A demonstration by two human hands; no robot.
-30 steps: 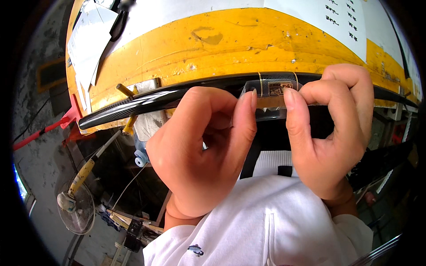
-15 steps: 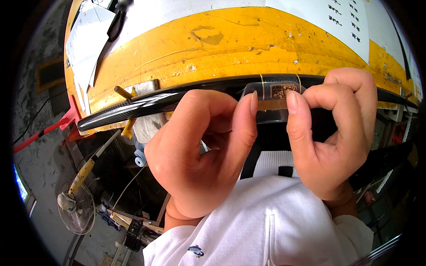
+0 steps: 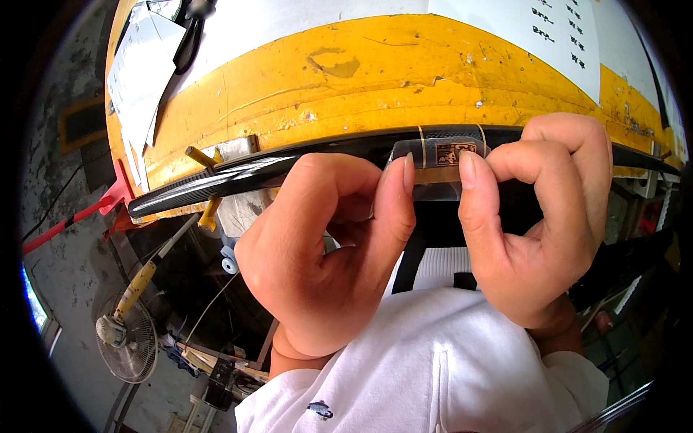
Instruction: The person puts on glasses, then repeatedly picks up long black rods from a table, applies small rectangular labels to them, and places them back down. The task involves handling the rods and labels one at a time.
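A glossy black pole [image 3: 249, 169] with a woven carbon-like pattern runs left to right along the near edge of the table. Across it, at the middle, lies a clear film [image 3: 431, 160] with two thin gold lines and a small gold-framed emblem [image 3: 456, 153]. My left hand [image 3: 325, 245] is closed, pinching the film's left end between thumb and curled fingers. Thumb and index finger of my right hand [image 3: 548, 216] pinch the film's right side, the thumb tip at the emblem's edge. The film hangs over the pole's near side; whether it sticks there, I cannot tell.
Yellow pegs [image 3: 201, 156] and a grey metal block support the pole's left part on the worn yellow table [image 3: 289, 94]. White sheets [image 3: 520, 32] cover the table's far side. A fan [image 3: 126, 339] stands on the floor at left, near a red bar [image 3: 72, 214].
My right thumb and the film have shifted very slightly left. Both hands keep their pinch, and the view has moved a little.
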